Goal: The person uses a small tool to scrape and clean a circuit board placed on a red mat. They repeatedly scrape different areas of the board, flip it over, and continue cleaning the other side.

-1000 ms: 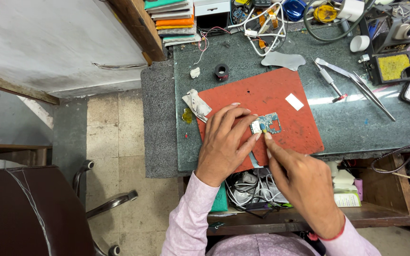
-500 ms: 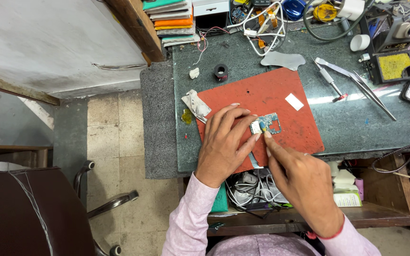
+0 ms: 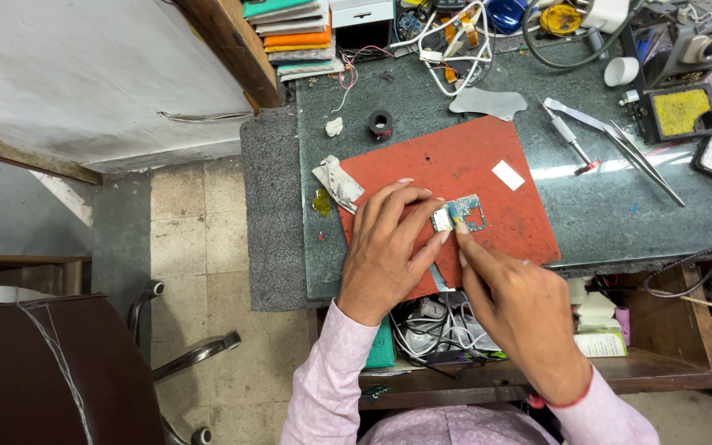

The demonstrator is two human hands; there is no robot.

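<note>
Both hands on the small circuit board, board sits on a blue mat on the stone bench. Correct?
Not quite: the mat is red, not blue, as the head view shows. The rest holds: the left hand and right hand both meet the small circuit board, which lies on that mat on the stone bench.

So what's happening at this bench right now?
A person is working on a small circuit board that lies on a red mat. The left hand steadies the board with its fingertips, while the right hand presses at its edge. Tweezers and a screwdriver lie unused on the grey table.
</note>
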